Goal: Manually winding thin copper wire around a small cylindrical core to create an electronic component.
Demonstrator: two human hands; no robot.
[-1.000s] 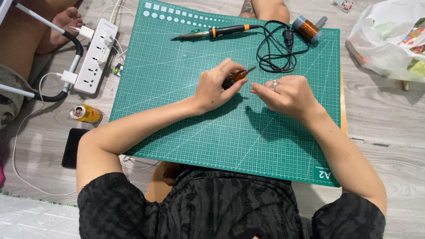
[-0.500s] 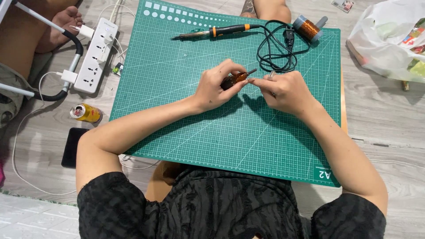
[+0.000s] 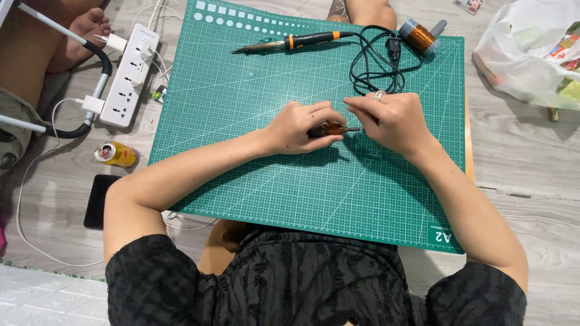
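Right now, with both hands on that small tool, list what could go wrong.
1. The left hand and right hand pinch a small orange-handled tool; its metal tip points at the right fingers and might jab them.
2. The soldering iron lies bare on the green cutting mat; its cord loops beside the right hand and may snag.

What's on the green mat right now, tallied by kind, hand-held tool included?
Soldering iron with black cord: 1
Copper wire spool: 1
Small hand tool with brown handles, in the left hand, right hand at its tip: 1
Total: 3
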